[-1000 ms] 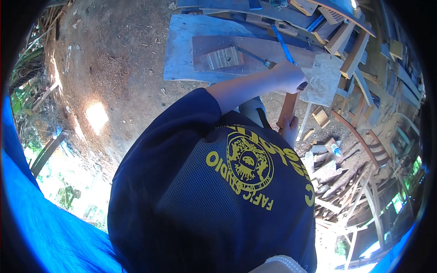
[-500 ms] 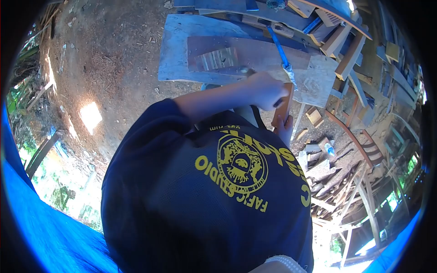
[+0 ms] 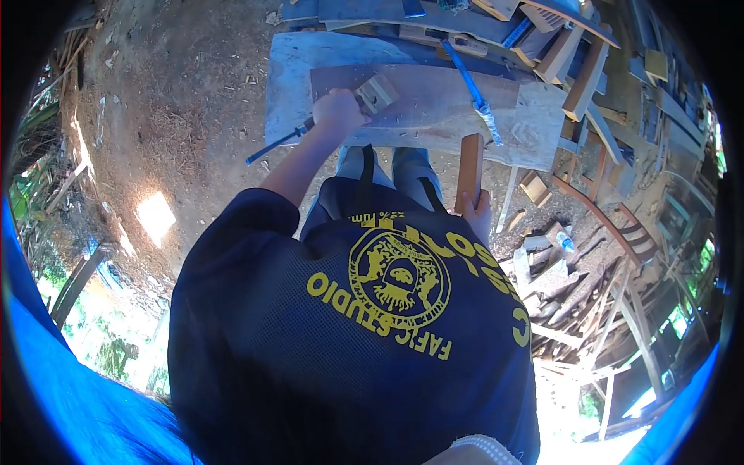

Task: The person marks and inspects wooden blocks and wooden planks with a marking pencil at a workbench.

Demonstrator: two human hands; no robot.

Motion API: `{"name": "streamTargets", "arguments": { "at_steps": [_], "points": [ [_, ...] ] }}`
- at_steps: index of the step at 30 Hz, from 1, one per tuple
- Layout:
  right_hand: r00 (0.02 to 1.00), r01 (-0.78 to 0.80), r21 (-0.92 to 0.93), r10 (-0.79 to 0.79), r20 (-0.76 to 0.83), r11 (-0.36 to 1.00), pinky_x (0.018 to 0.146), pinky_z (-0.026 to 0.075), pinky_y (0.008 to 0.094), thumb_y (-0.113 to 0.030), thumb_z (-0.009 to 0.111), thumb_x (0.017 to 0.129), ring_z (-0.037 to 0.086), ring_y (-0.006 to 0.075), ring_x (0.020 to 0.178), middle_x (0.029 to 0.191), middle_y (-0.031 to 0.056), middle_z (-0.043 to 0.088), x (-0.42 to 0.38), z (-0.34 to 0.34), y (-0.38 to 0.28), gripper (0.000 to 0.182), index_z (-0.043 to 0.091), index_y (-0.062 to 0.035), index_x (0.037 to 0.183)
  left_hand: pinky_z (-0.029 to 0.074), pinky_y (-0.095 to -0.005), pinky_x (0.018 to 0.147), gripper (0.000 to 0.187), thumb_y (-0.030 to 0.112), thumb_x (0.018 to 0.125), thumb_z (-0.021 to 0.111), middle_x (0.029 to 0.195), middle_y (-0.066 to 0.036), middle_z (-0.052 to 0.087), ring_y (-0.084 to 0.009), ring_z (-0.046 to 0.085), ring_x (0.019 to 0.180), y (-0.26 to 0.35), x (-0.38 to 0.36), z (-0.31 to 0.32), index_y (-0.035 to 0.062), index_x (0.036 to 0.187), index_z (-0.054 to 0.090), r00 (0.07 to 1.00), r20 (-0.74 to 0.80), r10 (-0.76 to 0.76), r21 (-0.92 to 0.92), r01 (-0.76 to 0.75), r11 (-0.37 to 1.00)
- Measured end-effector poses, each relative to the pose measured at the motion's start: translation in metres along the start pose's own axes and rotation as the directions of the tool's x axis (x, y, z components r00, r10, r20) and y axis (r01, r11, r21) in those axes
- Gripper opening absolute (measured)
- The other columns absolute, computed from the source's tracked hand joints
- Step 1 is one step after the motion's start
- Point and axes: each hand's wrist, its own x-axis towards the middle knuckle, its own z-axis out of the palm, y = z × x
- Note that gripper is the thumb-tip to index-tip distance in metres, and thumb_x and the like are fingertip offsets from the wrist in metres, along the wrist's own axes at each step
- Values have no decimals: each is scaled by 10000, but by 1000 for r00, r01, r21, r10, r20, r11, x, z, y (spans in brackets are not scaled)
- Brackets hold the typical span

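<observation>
My left hand is closed around a slim dark tool, whose long shaft points down to the left. A striped wooden block is against its fingers, above a brown board on the bench; whether the hand grips the block too is unclear. In my right hand is a reddish-brown wooden bar, held by its lower end beside my body, roughly upright in view. A blue strap-like item with a wrapped whitish end lies on the bench, just above the bar.
The low bench spans the front. Stacked timber is at the upper right. A curved wooden piece, a bottle and scrap wood are on the ground at the right. My legs are near the bench's edge.
My left hand has moved left from the bar to the striped block, with the dark tool now showing. The block has turned. The bar stays in my right hand, its upper part now uncovered.
</observation>
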Motion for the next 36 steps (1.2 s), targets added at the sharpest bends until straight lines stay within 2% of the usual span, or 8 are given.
{"name": "streamTargets", "arguments": {
  "at_steps": [9,12,20,23,25,28,31,36],
  "points": [
    [1000,2,54,0,-30,999,673,488,388,-246,594,916,634,292,776,902,213,617,0,6,11,333,505,43,1054,546,-416,801,658,638,750,657,964,-178,706,-322,681,942,19,-2,56,18,964,717,983,-9,-186,-410,166,897],
    [989,138,21,-136,-56,990,562,465,399,-318,597,904,628,299,618,778,210,620,3,12,26,368,496,-12,1081,543,-416,808,620,613,763,658,950,-184,708,-329,683,932,30,4,58,26,953,722,977,-44,-209,-499,160,852],
    [992,107,13,-106,-64,994,644,485,420,-285,591,902,654,357,749,854,231,634,-3,7,35,337,501,-4,1063,528,-422,836,565,568,758,688,942,-180,705,-339,669,972,20,18,56,49,981,717,999,-43,2,-549,-25,835],
    [993,74,25,-72,-95,997,647,485,420,-281,591,899,655,347,754,855,233,632,-8,0,29,331,497,-4,1055,517,-447,855,587,479,813,662,1038,-180,677,-361,646,1011,10,16,43,66,1224,594,993,-121,-7,-399,-42,916],
    [995,46,42,-43,-86,998,637,485,421,-282,592,898,657,341,741,843,229,633,-10,-7,22,330,494,-5,1049,510,-476,866,668,333,863,633,1142,-186,628,-383,630,1022,-5,36,38,143,1437,347,952,-298,76,-260,-158,953],
    [991,99,33,-96,-99,995,605,483,424,-287,593,896,659,333,700,813,221,633,-1,-3,40,329,490,-10,1043,519,-481,860,761,181,859,606,1203,-185,598,-399,629,1011,-10,52,4,302,1494,205,941,-171,293,-103,-313,944],
    [983,153,-8,-153,-99,988,568,478,424,-295,593,895,656,328,652,776,215,629,6,-2,45,330,490,-17,1040,528,-462,858,806,140,799,639,1190,-153,615,-356,632,1033,-2,73,-11,416,1459,268,878,43,476,272,-469,840],
    [987,146,-6,-146,-63,989,547,474,423,-311,592,893,654,333,632,756,220,626,3,1,38,338,492,-25,1042,528,-418,849,816,213,702,731,1105,-113,642,-305,636,1019,5,75,-20,378,1415,368,869,-23,495,155,-486,860]
  ]
}}
